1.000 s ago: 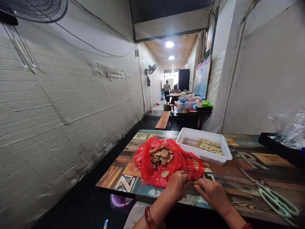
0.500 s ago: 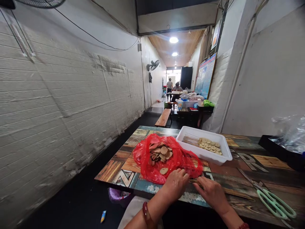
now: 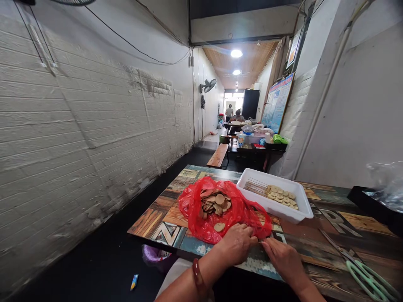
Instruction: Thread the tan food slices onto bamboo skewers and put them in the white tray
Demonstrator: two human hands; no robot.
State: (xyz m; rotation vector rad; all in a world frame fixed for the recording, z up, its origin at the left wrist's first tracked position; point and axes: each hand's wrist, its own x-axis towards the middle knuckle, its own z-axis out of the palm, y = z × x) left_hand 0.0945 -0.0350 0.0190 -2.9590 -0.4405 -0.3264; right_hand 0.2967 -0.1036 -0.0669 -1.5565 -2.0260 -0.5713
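My left hand [image 3: 238, 242] is closed at the near edge of the red plastic bag [image 3: 192, 209], its fingers curled down so that whatever they hold is hidden. Close beside it, my right hand [image 3: 282, 256] pinches a thin skewer, of which only a short bit shows between the hands. Inside the open bag lies a heap of flat, round, pale brown slices [image 3: 217, 201], and one loose slice [image 3: 219, 227] rests nearer to me. Behind the bag, a white tray [image 3: 304, 216] holds thin skewers [image 3: 256, 187] with similar round slices [image 3: 283, 196] on their right ends.
Green-handled scissors [image 3: 368, 277] lie on the table at right. A black tray [image 3: 374, 205] with clear plastic stands beyond them. Below the table's left edge is a purple-lined bin [image 3: 157, 258]. Farther back are a bench [image 3: 218, 155], a laden table and two people.
The view has shifted slightly, moving the scene right. My hands stay close together; the left has turned a little and less of the skewer shows between them.
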